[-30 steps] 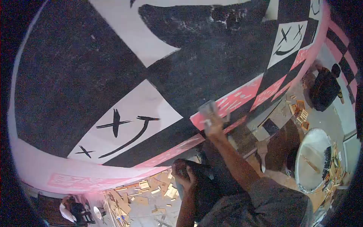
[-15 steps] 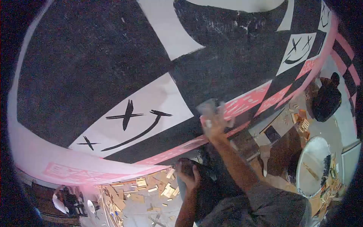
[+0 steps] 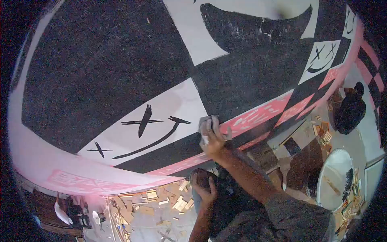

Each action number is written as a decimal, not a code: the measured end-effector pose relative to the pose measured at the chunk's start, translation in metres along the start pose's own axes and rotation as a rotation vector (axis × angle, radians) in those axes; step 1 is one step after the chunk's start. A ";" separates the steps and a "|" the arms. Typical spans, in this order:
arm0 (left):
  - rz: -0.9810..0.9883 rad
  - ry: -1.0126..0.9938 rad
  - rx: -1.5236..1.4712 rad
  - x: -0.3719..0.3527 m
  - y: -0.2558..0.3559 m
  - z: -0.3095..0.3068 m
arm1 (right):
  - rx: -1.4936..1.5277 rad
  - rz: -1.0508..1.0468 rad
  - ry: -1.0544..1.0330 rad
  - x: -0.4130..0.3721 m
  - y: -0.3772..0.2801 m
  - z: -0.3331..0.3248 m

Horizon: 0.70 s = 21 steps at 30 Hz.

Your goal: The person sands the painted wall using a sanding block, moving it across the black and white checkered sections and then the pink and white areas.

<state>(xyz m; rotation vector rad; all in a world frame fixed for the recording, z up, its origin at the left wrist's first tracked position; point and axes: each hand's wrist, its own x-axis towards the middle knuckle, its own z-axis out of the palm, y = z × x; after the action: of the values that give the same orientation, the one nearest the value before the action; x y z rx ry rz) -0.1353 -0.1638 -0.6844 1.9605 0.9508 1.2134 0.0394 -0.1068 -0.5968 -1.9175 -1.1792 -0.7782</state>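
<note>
My right hand (image 3: 213,136) presses a small grey sheet, apparently sandpaper (image 3: 203,119), against a painted panel (image 3: 250,76). It touches the corner where a white block with a drawn X-eyed smile (image 3: 157,121) meets black and pink blocks. Its fingers are bent and look dusty, and most of the sheet is hidden under them. Lower down, my left hand (image 3: 204,188) rests with fingers apart on a dark rounded shape (image 3: 201,177), which looks like my knee.
Wood offcuts (image 3: 181,199) litter the floor below the panel. At right stand a round white-topped table or lid (image 3: 334,177) and a black bag-like object (image 3: 350,111). A white bowl-like item (image 3: 62,213) lies at lower left.
My right hand has moved left along the pink strip to the white block's corner and is less blurred. The view has shifted slightly. My left hand stays on the dark shape.
</note>
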 end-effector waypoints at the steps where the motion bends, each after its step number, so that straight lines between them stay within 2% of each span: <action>1: 0.016 0.009 0.055 -0.001 -0.005 -0.001 | 0.053 0.048 0.015 -0.015 0.015 0.014; 3: -0.025 -0.017 0.046 0.001 0.005 -0.003 | 0.155 0.132 0.042 -0.062 0.076 0.044; 4: -0.034 -0.038 0.026 0.003 0.010 -0.004 | 0.178 0.196 0.023 -0.070 0.104 0.032; 6: -0.004 -0.116 -0.065 0.015 0.018 -0.009 | 0.207 0.399 0.061 -0.058 0.116 0.014; 7: -0.012 -0.078 -0.091 0.013 0.018 -0.006 | 0.208 0.539 0.120 -0.051 0.113 0.007; 9: -0.030 -0.017 -0.143 0.009 0.019 -0.001 | 0.099 0.593 0.199 -0.040 0.092 0.001; 11: -0.033 -0.011 -0.229 0.013 0.026 0.001 | -0.107 0.395 0.235 -0.029 0.058 0.011; 14: -0.014 0.015 -0.189 0.017 0.030 0.000 | 0.118 0.139 0.166 0.014 -0.006 -0.006; 15: -0.006 0.021 -0.146 0.016 0.030 -0.004 | 0.074 0.027 0.118 0.025 -0.019 -0.011; 16: 0.037 0.020 -0.023 0.011 0.021 -0.005 | 0.103 0.101 0.106 0.030 -0.027 -0.006; 17: 0.081 0.016 0.099 0.005 0.003 -0.005 | 0.106 0.067 0.073 0.023 -0.022 -0.003; 19: 0.115 0.017 0.185 0.001 -0.007 -0.005 | 0.105 -0.012 0.019 0.007 0.008 0.003; 20: 0.102 0.020 0.155 0.000 -0.006 -0.004 | -0.014 -0.034 0.088 -0.002 0.025 -0.007; 21: 0.089 0.025 0.124 0.001 -0.006 -0.003 | 0.010 0.113 0.051 -0.022 0.048 -0.001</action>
<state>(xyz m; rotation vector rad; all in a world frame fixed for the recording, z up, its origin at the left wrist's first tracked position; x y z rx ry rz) -0.1394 -0.1595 -0.6876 2.1088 0.9811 1.2573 0.0741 -0.1322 -0.6269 -1.9260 -1.0331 -0.7548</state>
